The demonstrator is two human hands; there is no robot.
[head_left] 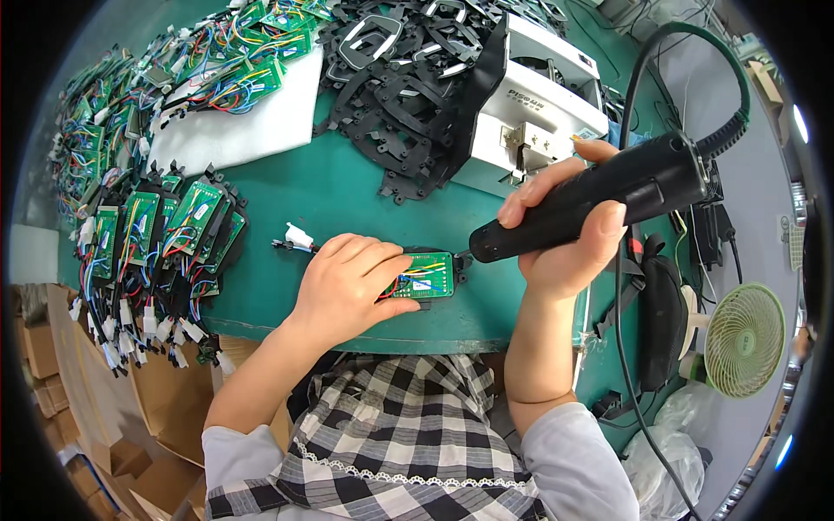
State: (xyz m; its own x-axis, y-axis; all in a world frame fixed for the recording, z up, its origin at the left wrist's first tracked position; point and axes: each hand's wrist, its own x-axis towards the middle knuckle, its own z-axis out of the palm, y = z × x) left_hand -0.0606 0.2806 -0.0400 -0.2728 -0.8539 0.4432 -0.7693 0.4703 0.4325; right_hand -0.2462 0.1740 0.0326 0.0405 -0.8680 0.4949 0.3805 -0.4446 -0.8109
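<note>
In my right hand point(569, 259) is a black corded electric screwdriver point(608, 193), fingers and thumb wrapped round its body. It lies tilted, its tip at the right end of a green circuit board point(432, 276). My left hand point(346, 282) presses that board onto the table, its fingers over the board's left part. Coloured wires cross the board, and black plastic shows along its edges. A white connector point(299, 237) pokes out beyond my left hand. Whether the bit touches a screw is too small to tell.
Boards in black frames point(141, 226) stand stacked at the left on the green table point(287, 204). Loose wired boards and white foam point(278, 117) lie behind. Black plastic frames point(391, 113) pile beside a white screw feeder point(543, 108). The screwdriver's cable point(618, 347) hangs near a green fan point(745, 340).
</note>
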